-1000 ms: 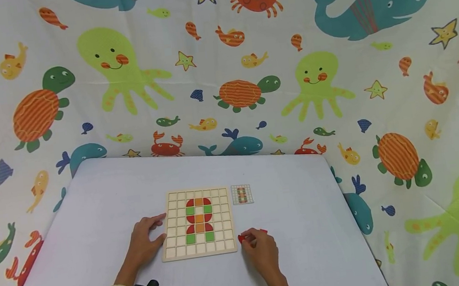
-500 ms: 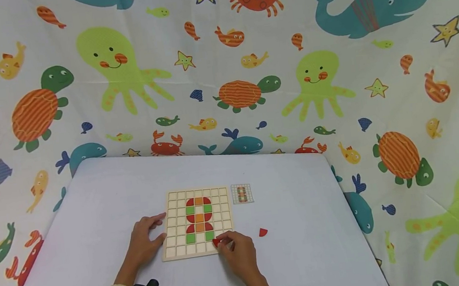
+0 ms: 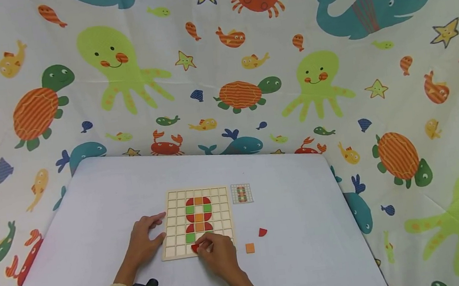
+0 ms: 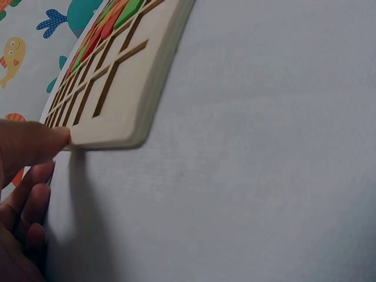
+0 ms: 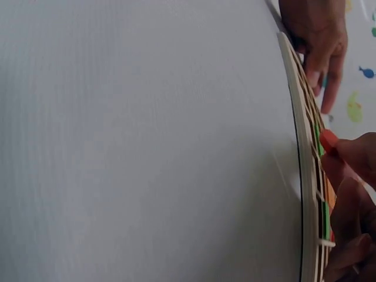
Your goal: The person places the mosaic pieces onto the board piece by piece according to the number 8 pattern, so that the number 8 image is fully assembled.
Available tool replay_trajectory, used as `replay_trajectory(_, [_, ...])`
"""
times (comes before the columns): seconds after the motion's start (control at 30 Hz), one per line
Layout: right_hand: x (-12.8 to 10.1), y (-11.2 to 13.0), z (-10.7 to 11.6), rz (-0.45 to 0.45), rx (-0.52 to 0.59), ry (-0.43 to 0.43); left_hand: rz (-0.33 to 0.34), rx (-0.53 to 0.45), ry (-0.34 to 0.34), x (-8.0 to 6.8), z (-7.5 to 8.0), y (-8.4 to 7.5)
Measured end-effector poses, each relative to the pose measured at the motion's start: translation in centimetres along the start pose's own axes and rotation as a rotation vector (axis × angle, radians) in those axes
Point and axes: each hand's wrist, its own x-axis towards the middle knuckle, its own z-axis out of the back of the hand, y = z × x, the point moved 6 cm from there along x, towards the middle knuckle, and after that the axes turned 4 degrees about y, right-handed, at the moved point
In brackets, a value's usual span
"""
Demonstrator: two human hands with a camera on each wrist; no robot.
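The left hand (image 3: 143, 244) lies flat beside the board (image 3: 178, 224), fingers relaxed, thumb and forefinger touching its left edge, probably to keep it from sliding. The right hand (image 3: 219, 256) pinches a red piece (image 3: 195, 247) between thumb and fingertips over the board's bottom row, just below the green square. The piece is small, flat, red, with a rounded edge; another red piece (image 3: 262, 231) and an orange square (image 3: 250, 247) lie on the table (image 3: 310, 256) to the right.

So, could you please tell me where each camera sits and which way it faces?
Head: above, looking forward and down at the table; both hands, left hand and right hand, show.
Left wrist: low at table level, facing the wooden grid board; fingertips show.
Right wrist: low, along the board's edge; both hands show.
Shared: the board.
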Motion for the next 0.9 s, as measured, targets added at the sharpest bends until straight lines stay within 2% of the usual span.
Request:
replay_trajectory(0.33, [0.4,0.4,-1.3,-0.039,-0.113,-0.028,0.012,0.003,0.004,0.1,0.0,0.1])
replay_trajectory(0.53, [0.4,0.4,-1.4,-0.068,-0.108,-0.033,0.003,0.000,-0.004,0.0,0.1,-0.1])
replay_trajectory(0.73, [0.7,0.5,-1.6,-0.062,-0.116,-0.032,-0.017,0.000,-0.034,-0.1,0.2,-0.3])
replay_trajectory(0.9, [0.9,0.5,-1.9,-0.060,-0.131,-0.039,-0.009,-0.001,-0.027,-0.2,0.1,-0.2])
